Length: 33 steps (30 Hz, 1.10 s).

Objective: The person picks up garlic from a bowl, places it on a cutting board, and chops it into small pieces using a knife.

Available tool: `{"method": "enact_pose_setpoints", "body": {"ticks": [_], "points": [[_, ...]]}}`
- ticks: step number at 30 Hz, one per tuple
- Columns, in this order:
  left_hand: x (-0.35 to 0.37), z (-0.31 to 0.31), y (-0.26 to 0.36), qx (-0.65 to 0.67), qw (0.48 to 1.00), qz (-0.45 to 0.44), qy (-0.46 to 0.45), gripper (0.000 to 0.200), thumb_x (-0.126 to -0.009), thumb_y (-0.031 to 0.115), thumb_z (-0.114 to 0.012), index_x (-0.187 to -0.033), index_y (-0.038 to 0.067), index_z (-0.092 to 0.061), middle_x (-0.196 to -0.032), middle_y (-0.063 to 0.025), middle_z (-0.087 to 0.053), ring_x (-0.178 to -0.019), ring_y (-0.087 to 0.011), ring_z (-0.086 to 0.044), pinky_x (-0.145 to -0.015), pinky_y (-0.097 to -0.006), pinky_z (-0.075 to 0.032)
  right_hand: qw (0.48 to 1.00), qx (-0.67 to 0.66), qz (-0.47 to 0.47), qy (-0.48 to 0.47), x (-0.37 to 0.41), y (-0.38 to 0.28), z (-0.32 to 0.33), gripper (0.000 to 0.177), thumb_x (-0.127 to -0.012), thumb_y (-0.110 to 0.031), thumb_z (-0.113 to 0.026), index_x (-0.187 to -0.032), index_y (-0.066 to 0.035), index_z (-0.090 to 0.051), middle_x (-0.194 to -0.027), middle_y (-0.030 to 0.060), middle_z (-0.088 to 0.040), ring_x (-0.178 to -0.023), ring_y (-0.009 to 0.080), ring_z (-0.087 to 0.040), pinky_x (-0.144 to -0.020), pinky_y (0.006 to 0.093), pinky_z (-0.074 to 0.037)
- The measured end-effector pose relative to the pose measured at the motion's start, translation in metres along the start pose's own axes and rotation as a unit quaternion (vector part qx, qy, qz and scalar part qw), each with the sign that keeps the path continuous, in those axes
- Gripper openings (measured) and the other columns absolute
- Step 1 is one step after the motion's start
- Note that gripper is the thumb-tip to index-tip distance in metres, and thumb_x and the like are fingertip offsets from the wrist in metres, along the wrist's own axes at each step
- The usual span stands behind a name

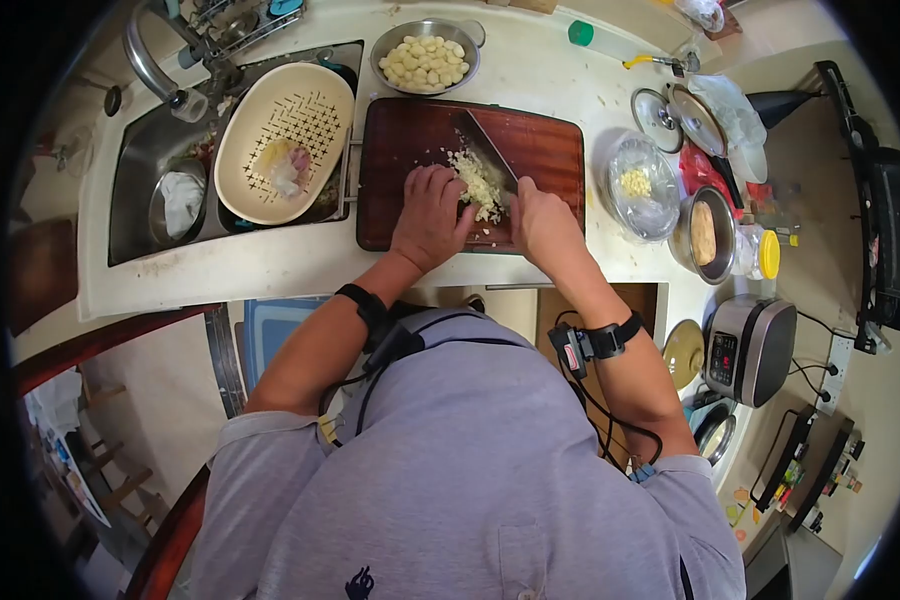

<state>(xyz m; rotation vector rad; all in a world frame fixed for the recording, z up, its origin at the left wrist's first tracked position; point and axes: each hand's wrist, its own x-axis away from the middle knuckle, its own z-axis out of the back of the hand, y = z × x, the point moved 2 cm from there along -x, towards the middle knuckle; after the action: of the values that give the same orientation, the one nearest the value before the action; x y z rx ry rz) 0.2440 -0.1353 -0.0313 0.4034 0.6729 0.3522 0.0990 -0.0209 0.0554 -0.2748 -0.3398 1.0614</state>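
Note:
A dark red-brown cutting board lies on the counter with a heap of chopped garlic near its middle. My right hand is wrapped round the handle of a kitchen knife, whose wide blade slants up and left along the right side of the heap. On the heap's left side, my left hand rests palm down with fingers slightly bent and the thumb apart; nothing shows in it. Behind the board stands a metal bowl of peeled garlic cloves.
Left of the board is a sink, with a cream strainer basket across it and a faucet behind. To the right stand a clear bowl with chopped bits, a metal bowl and a small appliance.

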Motion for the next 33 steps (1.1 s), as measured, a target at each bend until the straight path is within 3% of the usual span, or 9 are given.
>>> {"method": "enact_pose_setpoints", "body": {"ticks": [10, 19, 21, 28, 33], "points": [[0.002, -0.002, -0.003, -0.017, 1.000, -0.002, 0.013, 0.033, -0.084, 0.009, -0.072, -0.113, 0.004, -0.056, -0.118, -0.0167, -0.054, -0.120, -0.0392, -0.050, -0.112, -0.0545, -0.037, 1.000, 0.022, 0.014, -0.009, 0.006, -0.002, -0.010, 0.017, -0.105, -0.016, -0.050, -0.102, 0.001, -0.054, -0.079, 0.0326, -0.069, -0.079, 0.0549, -0.070, -0.073, 0.0636, -0.055], [-0.003, 0.010, 0.005, -0.004, 0.999, -0.011, -0.038, 0.060, -0.079, 0.036, -0.086, -0.118, 0.003, -0.055, -0.125, -0.0178, -0.050, -0.124, -0.0388, -0.047, -0.114, -0.0574, -0.033, 0.999, 0.032, 0.028, -0.002, -0.001, 0.008, -0.012, 0.019, -0.106, -0.019, -0.054, -0.103, 0.000, -0.052, -0.080, 0.0315, -0.069, -0.080, 0.0539, -0.069, -0.071, 0.0619, -0.055], [-0.002, 0.009, 0.006, -0.007, 0.999, -0.011, -0.039, 0.060, -0.080, 0.037, -0.086, -0.118, 0.003, -0.054, -0.125, -0.0175, -0.049, -0.124, -0.0391, -0.047, -0.115, -0.0574, -0.032, 0.997, 0.057, 0.035, -0.034, -0.008, -0.002, 0.010, 0.016, -0.104, -0.016, -0.053, -0.103, 0.000, -0.052, -0.082, 0.0308, -0.070, -0.080, 0.0531, -0.070, -0.071, 0.0610, -0.056], [0.000, 0.000, 0.001, -0.056, 0.998, 0.013, -0.025, 0.058, -0.081, 0.036, -0.085, -0.117, 0.003, -0.054, -0.127, -0.0182, -0.048, -0.126, -0.0391, -0.045, -0.116, -0.0577, -0.031, 0.999, 0.005, 0.033, 0.004, -0.003, 0.016, -0.011, 0.020, -0.106, -0.019, -0.055, -0.103, 0.000, -0.051, -0.078, 0.0325, -0.067, -0.078, 0.0551, -0.066, -0.069, 0.0631, -0.052], [0.001, 0.003, -0.001, -0.014, 1.000, 0.008, -0.020, 0.056, -0.080, 0.034, -0.085, -0.116, 0.004, -0.054, -0.127, -0.0181, -0.048, -0.126, -0.0400, -0.045, -0.116, -0.0570, -0.032, 0.999, 0.030, 0.031, -0.013, 0.005, 0.004, -0.003, 0.018, -0.106, -0.018, -0.053, -0.102, -0.001, -0.052, -0.077, 0.0312, -0.068, -0.076, 0.0534, -0.069, -0.067, 0.0619, -0.055]]}}
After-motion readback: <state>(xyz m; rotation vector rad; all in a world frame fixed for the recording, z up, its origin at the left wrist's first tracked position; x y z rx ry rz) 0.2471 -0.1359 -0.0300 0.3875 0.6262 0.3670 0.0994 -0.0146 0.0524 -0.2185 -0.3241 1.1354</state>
